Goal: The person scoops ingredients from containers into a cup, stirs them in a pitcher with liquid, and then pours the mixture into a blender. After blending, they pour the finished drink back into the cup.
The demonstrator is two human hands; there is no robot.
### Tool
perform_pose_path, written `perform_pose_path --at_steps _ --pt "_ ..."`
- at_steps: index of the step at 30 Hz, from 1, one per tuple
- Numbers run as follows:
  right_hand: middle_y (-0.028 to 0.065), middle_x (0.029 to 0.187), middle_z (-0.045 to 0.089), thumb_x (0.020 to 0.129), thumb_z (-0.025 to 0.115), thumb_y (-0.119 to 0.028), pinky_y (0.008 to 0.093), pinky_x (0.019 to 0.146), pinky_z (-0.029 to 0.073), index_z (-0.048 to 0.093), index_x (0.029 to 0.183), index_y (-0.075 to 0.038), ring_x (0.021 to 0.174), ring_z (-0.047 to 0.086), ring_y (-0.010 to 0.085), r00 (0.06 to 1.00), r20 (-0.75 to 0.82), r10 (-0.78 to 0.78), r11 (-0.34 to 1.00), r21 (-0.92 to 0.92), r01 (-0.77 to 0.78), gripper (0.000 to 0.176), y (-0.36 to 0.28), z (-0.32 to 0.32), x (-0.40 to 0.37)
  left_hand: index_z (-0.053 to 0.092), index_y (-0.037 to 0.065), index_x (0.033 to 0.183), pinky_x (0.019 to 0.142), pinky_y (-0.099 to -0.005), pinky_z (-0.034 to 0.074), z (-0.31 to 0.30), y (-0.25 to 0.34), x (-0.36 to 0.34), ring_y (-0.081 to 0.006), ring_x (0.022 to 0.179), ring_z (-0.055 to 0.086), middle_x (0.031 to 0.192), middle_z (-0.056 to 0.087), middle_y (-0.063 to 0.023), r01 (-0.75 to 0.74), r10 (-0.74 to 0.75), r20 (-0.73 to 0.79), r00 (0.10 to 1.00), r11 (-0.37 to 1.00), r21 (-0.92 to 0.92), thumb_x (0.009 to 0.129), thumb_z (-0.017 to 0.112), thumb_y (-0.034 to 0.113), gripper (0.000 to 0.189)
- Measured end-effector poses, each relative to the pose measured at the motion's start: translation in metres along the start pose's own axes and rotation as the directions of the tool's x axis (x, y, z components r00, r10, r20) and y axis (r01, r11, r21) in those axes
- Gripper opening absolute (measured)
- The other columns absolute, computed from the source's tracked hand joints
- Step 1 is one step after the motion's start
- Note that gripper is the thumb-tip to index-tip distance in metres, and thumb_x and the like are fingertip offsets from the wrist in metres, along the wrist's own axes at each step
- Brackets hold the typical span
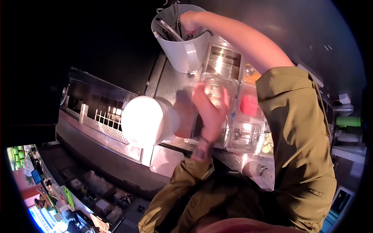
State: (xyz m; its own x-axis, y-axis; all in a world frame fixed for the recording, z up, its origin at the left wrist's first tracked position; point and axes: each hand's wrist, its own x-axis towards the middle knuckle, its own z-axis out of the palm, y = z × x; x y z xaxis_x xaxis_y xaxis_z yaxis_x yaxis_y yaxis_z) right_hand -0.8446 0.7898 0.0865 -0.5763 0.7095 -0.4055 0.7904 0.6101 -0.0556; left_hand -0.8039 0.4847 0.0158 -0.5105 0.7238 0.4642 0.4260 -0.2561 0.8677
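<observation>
My right hand point(189, 21) reaches down into a white pitcher point(182, 50) at the top of the view. Its fingers look curled, but their tips and anything in them are hidden. Several metal utensils point(170, 30) with long handles lean inside the pitcher, just beside that hand. My left hand point(211, 112) hovers over clear lidded containers point(245, 136), slightly blurred, with its fingers apart and nothing visible in it. Left of it stands a white round vessel point(171, 120) whose bright face is washed out by light.
A metal insert point(223, 62) sits behind the clear containers, and one container holds something pink-red point(249, 105). On the left runs a metal counter edge with a white rack point(110, 118). Green stacked cups point(348, 122) show at far right. Cluttered shelves point(101, 186) lie at lower left.
</observation>
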Motion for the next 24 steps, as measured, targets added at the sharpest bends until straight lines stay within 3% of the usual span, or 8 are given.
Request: perform_pose_path --at_steps 1,3,6,10,13,14,19,24 --pt "0.0134 0.087 0.07 0.074 0.068 -0.019 0.0381 0.073 0.054 0.073 0.081 -0.005 0.081 0.068 0.0275 1.0 -0.027 0.002 1.0 -0.031 -0.002 0.016 0.0 0.008 -0.003 0.048 -0.006 0.108 0.088 -0.0431 0.035 0.002 -0.011 0.03 -0.0384 0.101 0.045 0.107 0.05 -0.0225 -0.03 0.039 -0.084 0.996 0.993 0.112 0.083 0.066 0.02 0.04" --pt "0.0138 0.093 0.07 0.074 0.069 -0.021 0.0387 0.077 0.053 0.074 0.088 -0.006 0.088 0.068 0.0274 0.995 -0.1 0.01 0.995 -0.098 -0.02 0.021 0.0 0.029 -0.01 0.053 -0.002 0.097 0.081 -0.0302 0.039 0.02 -0.039 0.071 -0.0194 0.089 0.049 0.086 0.051 -0.0097 -0.057 0.121 -0.224 0.967 0.96 0.274 0.092 0.061 0.027 0.031" --pt "0.013 0.103 0.068 0.074 0.069 -0.022 0.0399 0.081 0.053 0.072 0.095 -0.007 0.097 0.065 0.0307 0.985 -0.159 0.064 0.99 -0.115 -0.082 0.026 -0.004 0.035 0.002 0.053 0.002 0.081 0.065 -0.0244 0.038 0.032 -0.046 0.114 -0.0106 0.07 0.047 0.071 0.048 -0.0006 0.542 -0.508 0.192 0.84 0.764 -0.35 0.096 0.053 0.033 0.034" --pt "0.0129 0.1 0.069 0.075 0.067 -0.017 0.0398 0.076 0.054 0.071 0.095 -0.007 0.095 0.066 0.0305 0.945 -0.328 -0.022 1.0 -0.021 0.016 0.023 -0.03 0.004 -0.062 0.047 0.007 0.068 0.05 -0.0214 0.026 0.036 -0.062 0.078 -0.0031 0.057 0.034 0.064 0.04 0.0078 0.325 -0.343 0.036 0.939 0.847 -0.42 0.1 0.046 0.029 0.039" --pt "0.0133 0.095 0.068 0.083 0.061 -0.014 0.039 0.074 0.053 0.069 0.096 -0.004 0.088 0.066 0.0294 0.85 -0.476 -0.227 0.974 -0.1 0.204 0.018 -0.024 -0.012 -0.108 0.047 0.006 0.07 0.05 -0.022 0.024 0.03 -0.082 0.04 -0.0027 0.057 0.032 0.063 0.039 0.0081 0.122 -0.134 -0.033 0.99 0.964 -0.238 0.1 0.045 0.029 0.038" --pt "0.0134 0.093 0.067 0.085 0.059 -0.014 0.0387 0.073 0.053 0.068 0.094 -0.004 0.085 0.066 0.0291 0.764 -0.585 -0.274 0.955 -0.07 0.289 0.017 -0.014 -0.011 -0.132 0.056 -0.003 0.08 0.055 -0.0389 0.039 0.018 -0.073 0.032 -0.0301 0.055 0.047 0.062 0.051 -0.0185 0.185 -0.186 0.007 0.983 0.975 -0.119 0.098 0.046 0.023 0.033" --pt "0.0135 0.083 0.064 0.084 0.062 -0.011 0.0387 0.066 0.049 0.065 0.096 0.0 0.075 0.064 0.0297 0.653 -0.672 -0.348 0.897 -0.038 0.44 0.016 -0.003 0.005 -0.205 0.057 -0.003 0.083 0.055 -0.0365 0.04 0.015 -0.05 0.052 -0.0294 0.057 0.052 0.064 0.055 -0.0182 0.283 -0.275 0.07 0.959 0.948 -0.145 0.098 0.044 0.021 0.032" --pt "0.0075 0.072 0.062 0.087 0.061 -0.01 0.0294 0.059 0.047 0.064 0.089 0.0 0.064 0.061 0.02 0.427 -0.895 -0.128 0.896 0.08 0.437 0.011 0.022 0.026 -0.214 0.055 -0.003 0.082 0.054 -0.0335 0.038 0.022 -0.053 0.063 -0.0231 0.054 0.044 0.06 0.05 -0.0136 0.214 -0.208 0.051 0.977 0.956 -0.202 0.098 0.044 0.022 0.033"
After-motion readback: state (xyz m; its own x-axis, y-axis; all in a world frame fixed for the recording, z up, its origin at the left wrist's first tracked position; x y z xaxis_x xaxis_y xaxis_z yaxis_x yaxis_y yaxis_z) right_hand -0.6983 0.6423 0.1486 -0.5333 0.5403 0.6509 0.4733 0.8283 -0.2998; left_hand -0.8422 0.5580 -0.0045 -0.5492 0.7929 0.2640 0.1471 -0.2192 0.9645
